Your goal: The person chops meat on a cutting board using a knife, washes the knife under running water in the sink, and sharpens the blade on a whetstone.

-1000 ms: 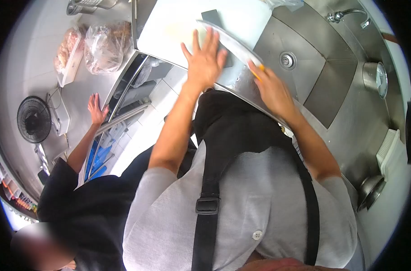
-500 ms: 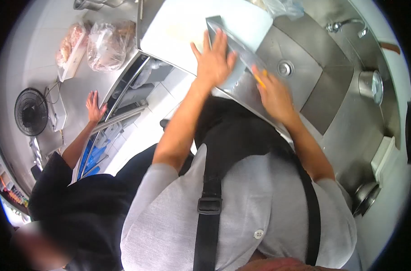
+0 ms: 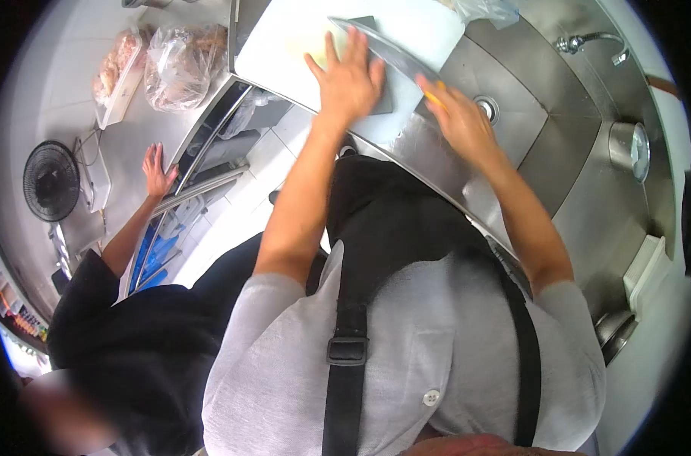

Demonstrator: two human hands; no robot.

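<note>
My right hand is wrapped around the yellow handle of a large kitchen knife. The blade points up and left across a dark grey flat block that looks like a sharpening stone. Spread out over the stone, my left hand has its fingertips at the blade near the tip and its thumb apart. Beneath all of this lies a white cutting board, beside and partly over the sink. My left hand hides much of the stone.
The steel sink with its drain lies to the right, under a faucet. A metal pot stands at the far right. Bagged food sits on the left counter near a fan. A co-worker's hand rests on that counter's edge.
The knife has slid up and left over the stone, its tip now past the stone's edge. Both my hands moved with it. The co-worker's hand stays at the counter edge.
</note>
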